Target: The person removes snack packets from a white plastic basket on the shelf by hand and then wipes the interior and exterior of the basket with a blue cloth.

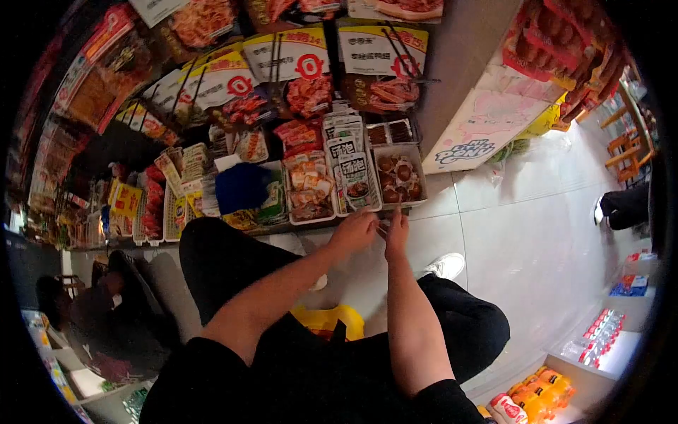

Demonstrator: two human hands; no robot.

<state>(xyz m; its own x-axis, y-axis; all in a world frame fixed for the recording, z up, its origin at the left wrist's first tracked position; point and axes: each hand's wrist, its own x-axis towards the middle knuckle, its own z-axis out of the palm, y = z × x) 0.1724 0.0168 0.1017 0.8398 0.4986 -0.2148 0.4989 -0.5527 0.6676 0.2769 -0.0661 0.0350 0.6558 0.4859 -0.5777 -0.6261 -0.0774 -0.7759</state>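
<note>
My left hand [354, 233] is closed, fingers curled, in front of the lowest row of baskets. Beside it, my right hand [397, 232] has its fingers pressed together, pointing up toward the shelf. Something thin and dark shows between the two hands, too small to make out. Just above them stand a white basket of round brown packs [400, 177], a basket of black-and-white packets [354, 185] and a basket of orange-white packs [309, 185]. A dark blue cloth-like item [241, 188] lies on the goods further left.
Hanging snack bags [307, 63] fill the rack above. A white printed panel [480, 131] stands at the right. Another person [116, 318] is at the lower left, and a person's dark-clothed leg [627, 206] shows at far right. A yellow stool [346, 318] is below me.
</note>
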